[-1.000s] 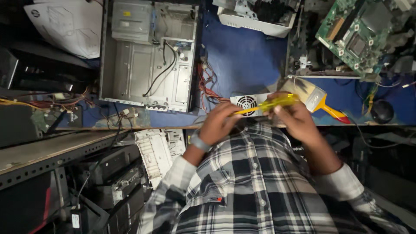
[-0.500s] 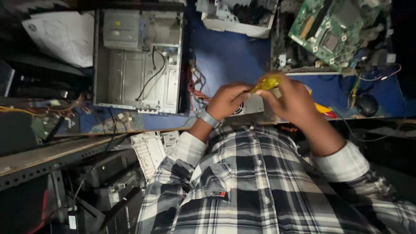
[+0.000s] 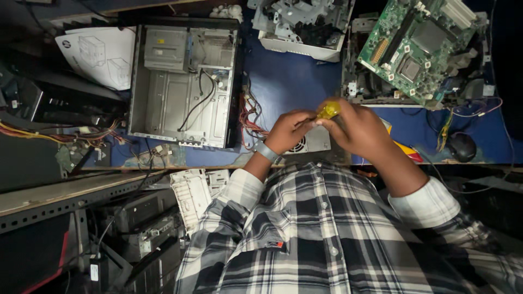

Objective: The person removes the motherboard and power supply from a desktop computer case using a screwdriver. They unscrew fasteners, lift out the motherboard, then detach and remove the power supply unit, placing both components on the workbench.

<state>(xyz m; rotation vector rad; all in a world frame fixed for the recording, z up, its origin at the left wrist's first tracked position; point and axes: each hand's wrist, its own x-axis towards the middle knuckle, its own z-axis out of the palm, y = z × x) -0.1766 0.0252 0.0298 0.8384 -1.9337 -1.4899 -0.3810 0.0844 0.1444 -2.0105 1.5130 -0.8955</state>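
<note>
My right hand (image 3: 360, 129) is closed around the yellow handle of a screwdriver (image 3: 328, 111). My left hand (image 3: 289, 130) pinches the tool's shaft just to the left of the handle. Both hands hover over a grey power supply unit (image 3: 311, 142) with a round fan grille, at the near edge of the blue desk (image 3: 289, 81). The screwdriver's tip is hidden by my left fingers. A grey band sits on my left wrist (image 3: 268, 152).
An open grey computer case (image 3: 185, 87) lies to the left with loose red and black wires (image 3: 251, 117) beside it. A green motherboard (image 3: 422, 46) rests at the upper right, a black mouse (image 3: 462, 146) at the right. Printed paper (image 3: 101, 57) lies far left; white plastic parts (image 3: 193, 196) sit below the desk edge.
My hands have drawn closer together and shifted slightly; the yellow handle is now more enclosed in my right hand. The view has shifted so the case and motherboard sit lower.
</note>
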